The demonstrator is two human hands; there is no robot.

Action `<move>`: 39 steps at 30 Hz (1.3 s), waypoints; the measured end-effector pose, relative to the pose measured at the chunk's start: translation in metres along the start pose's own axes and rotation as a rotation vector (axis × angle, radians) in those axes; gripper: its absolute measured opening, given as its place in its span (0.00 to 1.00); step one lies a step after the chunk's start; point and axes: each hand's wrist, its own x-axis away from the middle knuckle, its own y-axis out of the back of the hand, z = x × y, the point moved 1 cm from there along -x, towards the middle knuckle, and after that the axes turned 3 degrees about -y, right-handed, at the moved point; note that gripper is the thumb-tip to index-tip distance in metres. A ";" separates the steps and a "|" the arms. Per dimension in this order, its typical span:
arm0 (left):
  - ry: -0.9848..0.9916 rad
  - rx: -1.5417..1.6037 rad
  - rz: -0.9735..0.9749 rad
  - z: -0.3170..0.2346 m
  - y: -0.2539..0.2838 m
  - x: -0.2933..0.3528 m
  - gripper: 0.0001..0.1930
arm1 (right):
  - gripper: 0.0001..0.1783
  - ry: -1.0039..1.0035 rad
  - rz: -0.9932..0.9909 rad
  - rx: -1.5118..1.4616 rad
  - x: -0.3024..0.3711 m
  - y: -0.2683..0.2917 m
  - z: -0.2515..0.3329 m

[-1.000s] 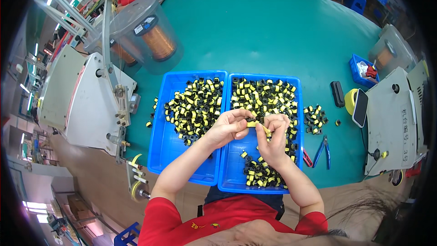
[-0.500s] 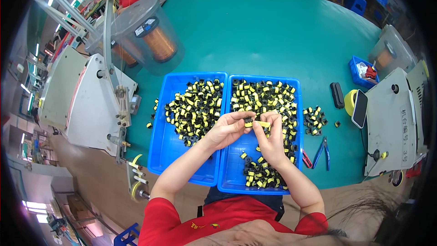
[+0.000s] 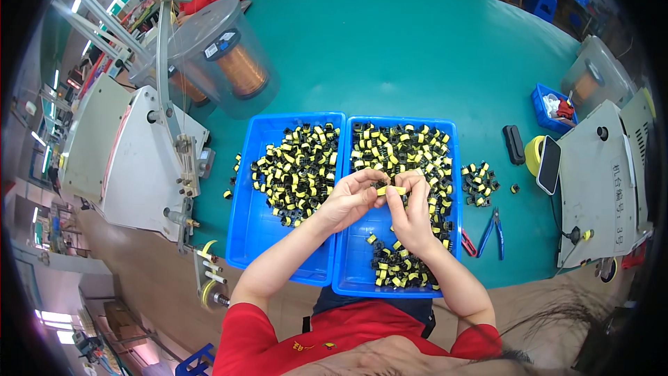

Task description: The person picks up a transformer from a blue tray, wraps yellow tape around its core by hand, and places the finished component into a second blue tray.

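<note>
Over the right blue tray (image 3: 353, 261), my two hands meet around one small black coil bobbin (image 3: 380, 184) with a strip of yellow tape (image 3: 396, 190) on it. My left hand (image 3: 348, 202) pinches the bobbin between thumb and fingers, which partly hide it. The thumb and index finger of my right hand (image 3: 412, 217) are closed on the tape, at the bobbin's right side. Many yellow-taped black bobbins (image 3: 400, 268) lie in this tray. More of the same kind (image 3: 299, 167) are heaped in the left blue tray (image 3: 252, 226).
Blue-handled cutters (image 3: 495, 233) and a red-handled tool (image 3: 469, 244) lie right of the trays, below loose bobbins (image 3: 480, 184). Winding machines (image 3: 139, 160) flank the green table (image 3: 417, 49). A phone (image 3: 549, 165) leans by a yellow tape roll. Copper wire spools (image 3: 240, 69) stand far left.
Both hands stay over the right tray, holding the bobbin and tape. The yellow strip now tilts slightly differently between my fingers. The whole view has shifted a little.
</note>
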 end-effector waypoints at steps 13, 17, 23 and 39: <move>0.022 -0.056 -0.072 0.000 -0.005 0.001 0.17 | 0.10 -0.039 0.010 0.050 0.001 -0.003 -0.001; 0.035 0.026 -0.031 -0.001 0.000 -0.001 0.16 | 0.07 -0.077 0.064 0.064 0.001 0.000 -0.001; 0.054 0.068 -0.031 0.000 -0.001 -0.001 0.17 | 0.06 -0.040 0.019 0.042 0.000 -0.002 -0.001; 0.092 0.112 -0.011 0.001 -0.003 -0.002 0.23 | 0.10 -0.178 0.143 -0.043 -0.004 0.002 0.004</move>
